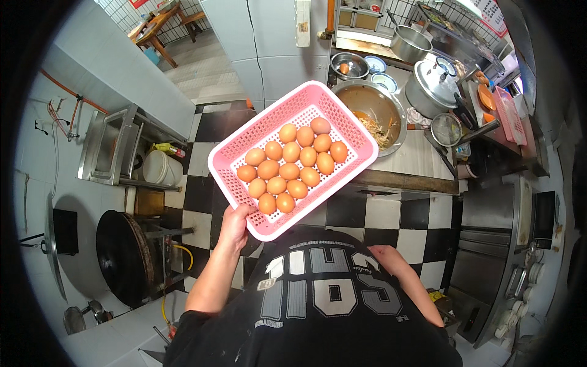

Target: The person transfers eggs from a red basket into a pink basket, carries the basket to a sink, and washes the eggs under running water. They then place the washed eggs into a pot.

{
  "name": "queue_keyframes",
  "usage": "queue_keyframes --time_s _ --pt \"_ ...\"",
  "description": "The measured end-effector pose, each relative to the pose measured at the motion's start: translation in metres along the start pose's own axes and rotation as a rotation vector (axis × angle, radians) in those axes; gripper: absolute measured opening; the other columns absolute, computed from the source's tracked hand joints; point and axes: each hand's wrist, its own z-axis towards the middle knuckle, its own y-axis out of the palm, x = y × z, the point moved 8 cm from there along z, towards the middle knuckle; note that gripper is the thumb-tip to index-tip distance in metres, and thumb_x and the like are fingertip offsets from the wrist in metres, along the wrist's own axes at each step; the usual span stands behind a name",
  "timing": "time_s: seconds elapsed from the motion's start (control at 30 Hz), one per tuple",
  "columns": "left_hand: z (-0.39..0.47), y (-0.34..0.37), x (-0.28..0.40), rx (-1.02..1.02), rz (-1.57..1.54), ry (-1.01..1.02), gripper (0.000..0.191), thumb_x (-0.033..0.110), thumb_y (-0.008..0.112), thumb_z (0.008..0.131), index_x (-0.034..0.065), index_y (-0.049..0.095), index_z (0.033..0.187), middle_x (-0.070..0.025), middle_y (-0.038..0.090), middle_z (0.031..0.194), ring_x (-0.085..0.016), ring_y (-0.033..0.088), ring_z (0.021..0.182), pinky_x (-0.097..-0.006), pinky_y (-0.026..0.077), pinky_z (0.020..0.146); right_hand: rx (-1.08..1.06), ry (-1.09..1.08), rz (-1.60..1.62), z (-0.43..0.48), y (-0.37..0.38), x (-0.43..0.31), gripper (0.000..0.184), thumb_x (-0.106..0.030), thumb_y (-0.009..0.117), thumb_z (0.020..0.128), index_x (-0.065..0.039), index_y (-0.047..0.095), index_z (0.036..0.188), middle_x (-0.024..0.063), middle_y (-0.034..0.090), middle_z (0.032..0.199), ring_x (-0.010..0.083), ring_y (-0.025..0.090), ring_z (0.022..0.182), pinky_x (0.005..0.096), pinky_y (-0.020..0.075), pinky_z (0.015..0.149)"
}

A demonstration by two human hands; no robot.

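My left hand (235,228) grips the near left corner of a pink plastic basket (341,110) with perforated walls. Several brown eggs (290,152) lie in a single layer on its white perforated bottom. The basket is held in front of my body, above the checkered floor, and its far right end overlaps the counter's steel bowl in view. Against the side of my black T-shirt (335,337) rests my right hand (387,258); its fingers are partly hidden, so whether it holds cloth cannot be told.
On the counter (424,158), a large steel bowl (398,110) contains shredded food scraps, and a smaller steel bowl (351,58) holds something brown and rounded. A pressure cooker (431,89) and a strainer (445,130) stand further right. Left are a large wok (120,259) and a white bucket (160,169).
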Motion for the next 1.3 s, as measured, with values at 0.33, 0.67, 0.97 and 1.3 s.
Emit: queue_keyframes --time_s 0.33,0.67,0.97,1.3 --pt "-0.004 -0.017 -0.01 0.138 -0.026 0.049 0.057 0.0 0.054 0.079 -0.0119 0.043 0.133 -0.0219 0.058 0.125 -0.033 0.063 0.111 -0.0424 0.053 0.096 -0.011 -0.439 -0.141 0.048 -0.014 -0.036 0.039 -0.039 0.048 0.101 -0.012 0.064 0.124 0.013 0.067 0.12 0.0351 0.062 0.111 0.0416 0.0495 0.092" --pt "0.003 -0.065 -0.001 0.199 -0.043 0.093 0.056 -0.001 0.052 0.075 -0.0141 0.046 0.129 -0.0214 0.059 0.12 -0.033 0.063 0.107 -0.0428 0.054 0.092 -0.302 -0.243 0.589 0.077 0.044 -0.031 0.039 -0.032 0.049 0.102 -0.004 0.066 0.122 0.0022 0.069 0.103 0.0113 0.061 0.091 0.033 0.0502 0.084" --pt "0.002 -0.058 -0.001 0.183 -0.025 0.068 0.053 0.001 0.052 0.075 -0.0133 0.048 0.127 -0.0204 0.059 0.12 -0.031 0.064 0.106 -0.0414 0.054 0.091 -0.357 -0.737 0.4 0.012 -0.009 -0.135 0.046 -0.032 0.046 0.105 -0.005 0.051 0.143 0.0138 0.05 0.146 0.0235 0.046 0.134 0.0336 0.0336 0.113" --pt "0.009 -0.042 -0.001 0.064 -0.028 0.073 0.057 0.002 0.051 0.075 -0.012 0.045 0.13 -0.0201 0.058 0.121 -0.032 0.063 0.108 -0.0443 0.053 0.094 -0.39 -0.666 0.484 0.029 0.0 -0.131 0.046 -0.035 0.042 0.107 -0.007 0.053 0.141 0.0114 0.056 0.141 0.0229 0.051 0.131 0.0356 0.0385 0.109"
